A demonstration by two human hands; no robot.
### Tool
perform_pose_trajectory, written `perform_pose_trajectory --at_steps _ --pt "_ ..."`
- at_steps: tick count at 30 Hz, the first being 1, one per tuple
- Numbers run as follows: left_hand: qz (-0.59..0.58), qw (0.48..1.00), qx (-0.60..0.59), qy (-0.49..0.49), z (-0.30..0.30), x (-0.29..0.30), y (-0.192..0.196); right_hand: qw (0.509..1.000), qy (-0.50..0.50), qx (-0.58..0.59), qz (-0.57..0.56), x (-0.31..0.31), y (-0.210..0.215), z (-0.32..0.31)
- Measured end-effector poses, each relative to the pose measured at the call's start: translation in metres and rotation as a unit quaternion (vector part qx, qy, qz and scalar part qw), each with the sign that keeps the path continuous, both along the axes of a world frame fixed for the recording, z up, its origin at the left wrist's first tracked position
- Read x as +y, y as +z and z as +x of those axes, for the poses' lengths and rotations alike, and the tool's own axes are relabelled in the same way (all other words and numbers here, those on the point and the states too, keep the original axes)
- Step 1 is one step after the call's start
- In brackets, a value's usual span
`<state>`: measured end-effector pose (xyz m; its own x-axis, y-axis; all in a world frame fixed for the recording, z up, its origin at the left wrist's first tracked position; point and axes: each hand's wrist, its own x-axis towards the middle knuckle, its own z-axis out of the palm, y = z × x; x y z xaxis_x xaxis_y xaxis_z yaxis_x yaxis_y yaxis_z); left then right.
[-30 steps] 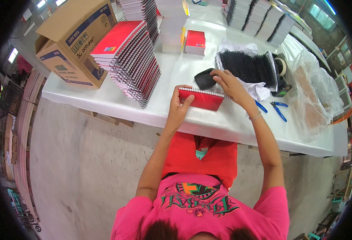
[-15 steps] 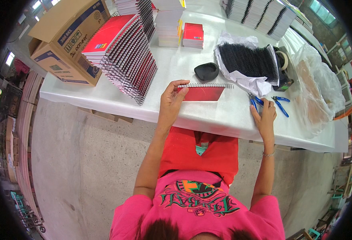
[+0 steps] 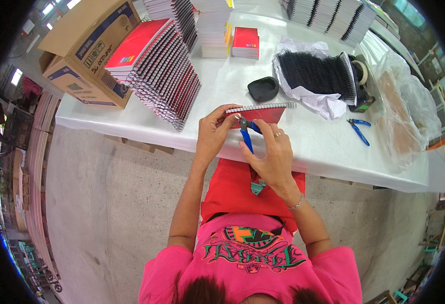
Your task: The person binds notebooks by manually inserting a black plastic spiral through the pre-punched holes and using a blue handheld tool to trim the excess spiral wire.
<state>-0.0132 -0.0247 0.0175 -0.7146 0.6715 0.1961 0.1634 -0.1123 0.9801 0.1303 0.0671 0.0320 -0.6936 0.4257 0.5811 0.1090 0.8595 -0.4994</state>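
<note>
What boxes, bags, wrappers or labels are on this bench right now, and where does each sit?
Cardboard box: far left end of the white table, brown with blue printed panels, flaps open.
White paper wrap: centre right, crumpled, opened under a bundle of black wire coils.
Clear plastic bags: right end, crinkled, brownish contents.
Coloured cover label: small multicolour patch on the top red notebook of the left stack.

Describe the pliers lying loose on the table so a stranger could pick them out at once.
Start at the white table and find the heap of black wire coils on crumpled white paper. Just to its lower right, near the table's front edge, lie small blue-handled pliers, alone on bare tabletop. The other blue-handled pair is in the right hand at the red notebook.
</note>
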Motion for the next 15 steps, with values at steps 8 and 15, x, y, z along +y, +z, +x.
perform_pose_trajectory --at_steps 8,15 --pt "-0.002 1.0 0.009 0.026 0.01 -0.007 0.005 1.0 0.012 0.015 -0.002 -0.006 -0.009 -0.007" --pt "0.004 0.997 0.034 0.062 0.019 -0.006 0.012 0.998 0.021 0.051 0.004 -0.007 -0.006 -0.004"
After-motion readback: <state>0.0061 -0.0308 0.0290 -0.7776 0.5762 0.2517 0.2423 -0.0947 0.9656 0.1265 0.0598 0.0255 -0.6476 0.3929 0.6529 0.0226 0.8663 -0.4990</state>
